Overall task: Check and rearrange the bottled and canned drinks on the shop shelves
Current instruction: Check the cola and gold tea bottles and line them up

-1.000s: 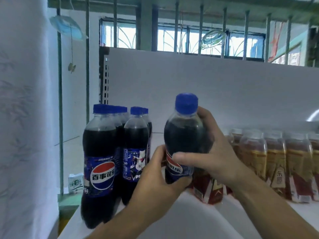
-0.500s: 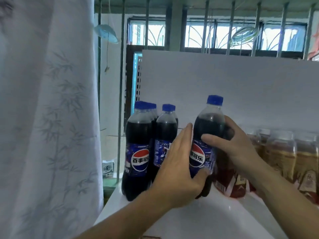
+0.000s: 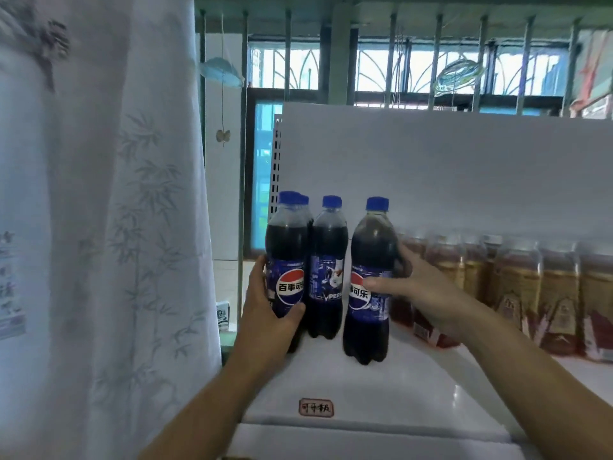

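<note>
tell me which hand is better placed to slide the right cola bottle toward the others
Probably the right. The right hand wraps the right cola bottle, which stands apart from the middle bottle; the left hand grips the front-left bottle, farther away.

Three cola bottles with dark liquid, blue caps and blue labels stood upright at the left end of the white shelf (image 3: 414, 386). The left hand (image 3: 265, 310) gripped the left cola bottle (image 3: 287, 247), which had more behind it. The middle cola bottle (image 3: 328, 254) stood just beside it. The right cola bottle (image 3: 373, 247) stood slightly nearer, gripped by the right hand (image 3: 424, 290). Amber tea bottles (image 3: 560, 287) lined the shelf to the right.
</note>
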A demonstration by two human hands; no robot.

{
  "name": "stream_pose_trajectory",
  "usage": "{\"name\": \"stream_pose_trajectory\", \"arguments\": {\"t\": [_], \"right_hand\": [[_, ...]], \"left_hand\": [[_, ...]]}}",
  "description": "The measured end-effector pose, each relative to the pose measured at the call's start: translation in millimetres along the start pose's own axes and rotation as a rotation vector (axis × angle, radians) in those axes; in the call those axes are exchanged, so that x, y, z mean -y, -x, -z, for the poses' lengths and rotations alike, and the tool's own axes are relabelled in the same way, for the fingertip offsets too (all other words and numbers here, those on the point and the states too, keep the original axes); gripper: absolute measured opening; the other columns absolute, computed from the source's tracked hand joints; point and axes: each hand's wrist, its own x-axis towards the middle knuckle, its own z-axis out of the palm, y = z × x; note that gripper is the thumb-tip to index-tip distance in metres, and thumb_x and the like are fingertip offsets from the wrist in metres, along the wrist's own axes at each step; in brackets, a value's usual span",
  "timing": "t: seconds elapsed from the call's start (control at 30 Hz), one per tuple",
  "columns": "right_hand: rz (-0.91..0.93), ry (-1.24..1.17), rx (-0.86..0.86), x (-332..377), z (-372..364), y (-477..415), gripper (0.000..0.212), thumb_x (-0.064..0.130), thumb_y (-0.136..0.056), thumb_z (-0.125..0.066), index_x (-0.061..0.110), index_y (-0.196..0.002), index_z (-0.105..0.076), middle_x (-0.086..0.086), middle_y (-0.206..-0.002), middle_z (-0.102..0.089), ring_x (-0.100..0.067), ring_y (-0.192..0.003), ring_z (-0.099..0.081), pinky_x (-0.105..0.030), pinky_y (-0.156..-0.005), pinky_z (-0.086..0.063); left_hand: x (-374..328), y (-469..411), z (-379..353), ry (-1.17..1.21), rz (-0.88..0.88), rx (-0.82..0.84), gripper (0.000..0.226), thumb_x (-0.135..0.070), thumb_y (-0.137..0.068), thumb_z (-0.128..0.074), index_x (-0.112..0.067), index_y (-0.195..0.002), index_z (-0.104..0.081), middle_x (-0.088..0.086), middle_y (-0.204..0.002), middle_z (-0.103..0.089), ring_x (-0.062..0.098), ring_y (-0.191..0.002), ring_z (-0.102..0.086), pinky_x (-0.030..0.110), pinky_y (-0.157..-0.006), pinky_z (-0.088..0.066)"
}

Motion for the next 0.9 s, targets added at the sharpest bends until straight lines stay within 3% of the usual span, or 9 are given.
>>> {"name": "stream_pose_trajectory", "arguments": {"t": [0.07, 0.2, 0.3, 0.4, 0.57, 0.63, 0.73, 0.83, 0.9], "right_hand": [[-0.082, 0.083, 0.036, -3.8, -1.6, 3.7, 0.061, 0.032, -0.078, -0.08, 0.04, -0.128, -0.046, 0.015, -0.118, -0.062, -0.004, -0.1, -0.063, -0.02, -0.076, -0.05], [-0.173, 0.309, 0.054, -2.9, 0.2, 3.4, 0.064, 0.041, -0.08, -0.081, 0.04, -0.129, -0.04, 0.017, -0.113, -0.056, -0.009, -0.102, -0.06, -0.035, -0.094, -0.053], [-0.18, 0.325, 0.054, 4.2, -5.8, 3.5, 0.059, 0.034, -0.081, -0.081, 0.032, -0.128, -0.046, 0.013, -0.113, -0.061, -0.008, -0.097, -0.063, -0.026, -0.08, -0.055], [-0.156, 0.227, 0.038, 5.4, -28.5, 1.2, 0.062, 0.028, -0.078, -0.084, 0.028, -0.129, -0.048, 0.011, -0.111, -0.062, -0.009, -0.098, -0.063, -0.022, -0.074, -0.053], [-0.088, 0.238, -0.032, -1.0, -57.2, -6.3, 0.057, 0.034, -0.08, -0.083, 0.031, -0.12, -0.043, 0.022, -0.099, -0.053, -0.002, -0.091, -0.06, -0.02, -0.078, -0.052], [-0.101, 0.246, -0.044, -2.2, -57.3, -7.8, 0.058, 0.036, -0.08, -0.083, 0.03, -0.123, -0.043, 0.023, -0.098, -0.053, -0.002, -0.091, -0.06, -0.021, -0.079, -0.052], [-0.104, 0.255, -0.043, -3.3, -56.2, -6.7, 0.064, 0.036, -0.081, -0.082, 0.026, -0.131, -0.044, 0.023, -0.098, -0.052, -0.001, -0.089, -0.058, -0.017, -0.074, -0.05], [-0.088, 0.265, -0.051, -1.9, -58.1, -2.2, 0.071, 0.035, -0.083, -0.081, 0.021, -0.14, -0.042, 0.021, -0.104, -0.053, 0.0, -0.088, -0.057, -0.012, -0.067, -0.046], [-0.08, 0.302, -0.058, -0.4, -60.2, 0.5, 0.073, 0.034, -0.084, -0.08, 0.02, -0.144, -0.04, 0.012, -0.118, -0.055, -0.002, -0.092, -0.055, -0.01, -0.066, -0.042]], "left_hand": [[-1.5, -0.7, 2.3, 0.05, 0.081, 0.029, 0.084, -0.007, -0.089, -0.071, -0.038, -0.15, -0.022, -0.011, -0.136, -0.045, 0.008, -0.122, -0.048, 0.012, -0.088, -0.041], [-2.4, 1.0, 6.1, 0.065, 0.107, 0.029, 0.081, -0.009, -0.089, -0.071, -0.036, -0.15, -0.025, -0.013, -0.129, -0.046, 0.008, -0.12, -0.048, 0.025, -0.098, -0.041], [-1.2, 0.5, 7.6, 0.082, 0.114, 0.03, 0.081, -0.007, -0.089, -0.071, -0.035, -0.15, -0.027, -0.013, -0.127, -0.048, 0.009, -0.119, -0.05, 0.022, -0.096, -0.044], [0.2, -1.2, 6.9, 0.095, 0.117, 0.027, 0.081, -0.005, -0.09, -0.07, -0.036, -0.15, -0.026, -0.017, -0.125, -0.046, 0.001, -0.109, -0.05, 0.005, -0.076, -0.044], [5.9, -1.6, 5.6, 0.086, 0.104, 0.036, 0.078, -0.005, -0.092, -0.067, -0.043, -0.145, -0.024, -0.023, -0.124, -0.045, -0.005, -0.107, -0.05, 0.005, -0.077, -0.043], [8.4, -1.9, 5.8, 0.083, 0.088, 0.041, 0.077, -0.005, -0.092, -0.066, -0.048, -0.139, -0.023, -0.029, -0.118, -0.045, -0.013, -0.101, -0.049, 0.001, -0.074, -0.043], [10.3, -1.5, 5.3, 0.063, 0.082, 0.044, 0.08, -0.003, -0.092, -0.066, -0.045, -0.144, -0.021, -0.03, -0.117, -0.044, -0.012, -0.103, -0.049, 0.001, -0.074, -0.044], [11.7, -0.6, 4.9, 0.057, 0.072, 0.065, 0.082, 0.007, -0.09, -0.063, -0.044, -0.14, -0.022, -0.033, -0.115, -0.044, -0.025, -0.094, -0.052, -0.003, -0.069, -0.044], [11.0, 0.6, 4.7, 0.047, 0.054, 0.08, 0.082, 0.007, -0.091, -0.061, -0.045, -0.141, -0.022, -0.029, -0.119, -0.048, -0.025, -0.099, -0.052, -0.002, -0.073, -0.044]]}}
